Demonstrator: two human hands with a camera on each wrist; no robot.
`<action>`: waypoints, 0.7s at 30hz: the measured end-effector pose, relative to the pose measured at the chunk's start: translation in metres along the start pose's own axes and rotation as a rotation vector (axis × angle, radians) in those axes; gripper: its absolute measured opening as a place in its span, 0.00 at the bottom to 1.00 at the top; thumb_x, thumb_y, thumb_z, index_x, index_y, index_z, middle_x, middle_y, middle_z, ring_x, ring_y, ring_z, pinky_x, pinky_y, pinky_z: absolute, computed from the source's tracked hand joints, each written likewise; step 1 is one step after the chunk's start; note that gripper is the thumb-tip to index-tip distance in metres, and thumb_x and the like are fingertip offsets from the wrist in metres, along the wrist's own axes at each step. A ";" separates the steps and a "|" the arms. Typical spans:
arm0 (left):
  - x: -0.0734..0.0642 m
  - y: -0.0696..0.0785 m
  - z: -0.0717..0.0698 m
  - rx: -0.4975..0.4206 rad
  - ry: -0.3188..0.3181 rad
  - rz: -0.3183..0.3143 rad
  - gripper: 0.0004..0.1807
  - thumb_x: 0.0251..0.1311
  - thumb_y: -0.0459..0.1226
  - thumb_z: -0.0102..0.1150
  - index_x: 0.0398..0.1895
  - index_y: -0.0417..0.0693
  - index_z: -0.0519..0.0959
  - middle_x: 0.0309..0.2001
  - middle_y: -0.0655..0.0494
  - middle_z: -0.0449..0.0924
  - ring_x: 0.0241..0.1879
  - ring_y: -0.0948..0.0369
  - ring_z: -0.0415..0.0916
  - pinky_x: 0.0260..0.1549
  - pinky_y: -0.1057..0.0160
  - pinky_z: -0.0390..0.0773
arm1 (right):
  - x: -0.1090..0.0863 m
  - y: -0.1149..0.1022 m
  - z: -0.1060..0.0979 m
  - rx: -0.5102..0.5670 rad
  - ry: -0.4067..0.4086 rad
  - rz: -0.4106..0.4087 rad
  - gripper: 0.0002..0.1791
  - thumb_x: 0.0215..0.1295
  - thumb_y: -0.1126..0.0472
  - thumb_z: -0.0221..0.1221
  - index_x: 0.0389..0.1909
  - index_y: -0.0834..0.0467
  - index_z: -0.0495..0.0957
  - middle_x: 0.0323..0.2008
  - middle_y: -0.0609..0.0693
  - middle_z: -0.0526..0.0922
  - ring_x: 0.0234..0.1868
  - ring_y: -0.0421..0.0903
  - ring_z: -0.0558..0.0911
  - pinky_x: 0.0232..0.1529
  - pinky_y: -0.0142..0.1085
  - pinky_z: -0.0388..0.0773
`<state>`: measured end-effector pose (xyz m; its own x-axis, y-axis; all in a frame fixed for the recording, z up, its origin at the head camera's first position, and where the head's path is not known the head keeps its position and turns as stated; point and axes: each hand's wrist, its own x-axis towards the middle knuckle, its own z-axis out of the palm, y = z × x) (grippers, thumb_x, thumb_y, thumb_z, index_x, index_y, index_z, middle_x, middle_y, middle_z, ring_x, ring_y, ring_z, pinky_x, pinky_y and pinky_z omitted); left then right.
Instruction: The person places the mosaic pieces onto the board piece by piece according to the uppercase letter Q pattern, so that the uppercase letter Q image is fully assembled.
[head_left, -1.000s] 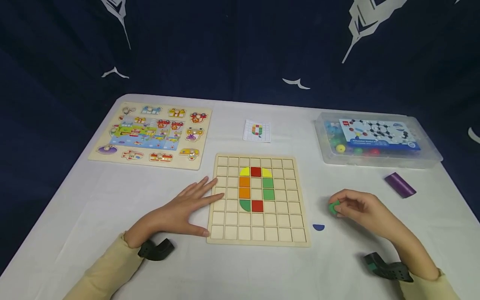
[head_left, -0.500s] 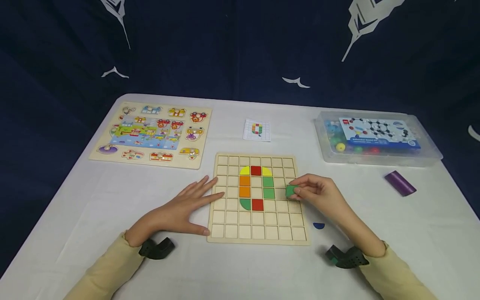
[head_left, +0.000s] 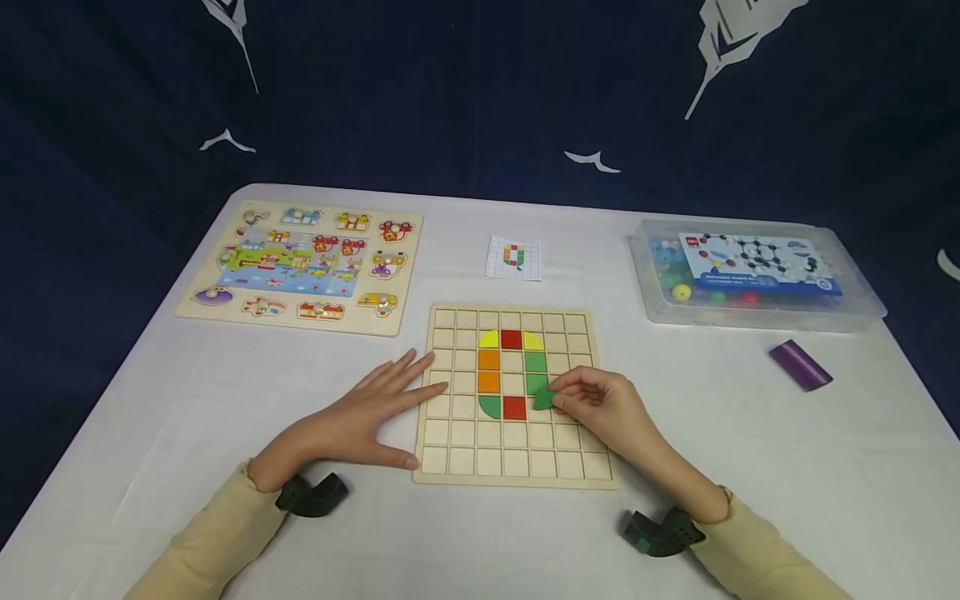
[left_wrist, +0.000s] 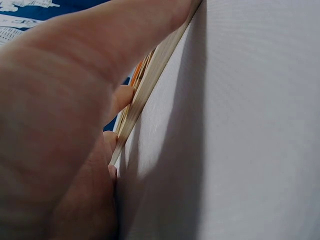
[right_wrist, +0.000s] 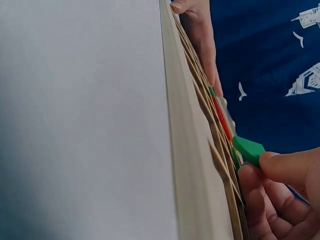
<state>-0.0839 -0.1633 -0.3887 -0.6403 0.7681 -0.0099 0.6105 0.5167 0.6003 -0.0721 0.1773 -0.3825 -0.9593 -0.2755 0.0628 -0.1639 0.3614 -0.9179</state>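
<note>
A wooden grid board [head_left: 466, 462] lies in the middle of the table, with red, orange, yellow and green tiles set in a ring of its squares. My right hand [head_left: 609, 412] pinches a green tile [head_left: 543, 397] between thumb and fingers, over the board just below the two green square tiles [head_left: 536, 362]. In the right wrist view, this held green tile [right_wrist: 248, 149] is tilted above the grid. My left hand [head_left: 363, 417] lies spread at the board's left side, fingertips on its edge and thumb at the lower left corner.
Behind the board lies a small pattern card [head_left: 513, 257]. A picture puzzle board [head_left: 300, 267] is at the back left. At the back right stands a clear plastic box [head_left: 757, 275] with coloured balls, and a purple curved block [head_left: 801, 365] lies in front of it.
My right hand has carried the green tile leftward from the table onto the board. The blue half-round piece is now hidden by the right forearm. My left hand has stayed put.
</note>
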 end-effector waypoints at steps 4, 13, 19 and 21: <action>0.002 -0.001 -0.002 0.005 0.007 0.002 0.50 0.43 0.54 0.71 0.71 0.54 0.59 0.74 0.51 0.36 0.71 0.51 0.28 0.63 0.44 0.37 | 0.001 -0.001 0.001 -0.099 0.016 -0.032 0.07 0.52 0.73 0.65 0.32 0.62 0.82 0.25 0.46 0.82 0.23 0.42 0.79 0.24 0.31 0.76; 0.003 -0.001 -0.002 0.009 -0.001 -0.024 0.50 0.43 0.54 0.71 0.71 0.56 0.58 0.74 0.53 0.35 0.71 0.52 0.27 0.63 0.45 0.36 | 0.001 -0.001 0.004 -0.192 0.020 -0.072 0.07 0.50 0.70 0.68 0.29 0.57 0.83 0.21 0.40 0.78 0.18 0.39 0.71 0.18 0.29 0.70; 0.000 0.001 0.001 -0.002 -0.009 -0.028 0.50 0.43 0.54 0.71 0.71 0.56 0.58 0.74 0.52 0.35 0.71 0.52 0.27 0.63 0.44 0.37 | -0.004 0.003 0.008 -0.205 0.027 -0.125 0.07 0.51 0.69 0.68 0.30 0.56 0.84 0.22 0.40 0.76 0.19 0.39 0.70 0.19 0.28 0.68; 0.000 0.002 0.002 -0.004 -0.007 -0.024 0.50 0.43 0.53 0.72 0.71 0.56 0.58 0.74 0.52 0.36 0.71 0.51 0.28 0.63 0.44 0.37 | -0.005 0.003 0.009 -0.216 0.034 -0.135 0.07 0.51 0.69 0.68 0.30 0.56 0.84 0.23 0.39 0.76 0.19 0.39 0.70 0.19 0.28 0.68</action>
<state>-0.0818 -0.1621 -0.3894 -0.6513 0.7582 -0.0298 0.5931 0.5332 0.6033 -0.0660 0.1717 -0.3886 -0.9319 -0.3055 0.1954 -0.3328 0.5064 -0.7955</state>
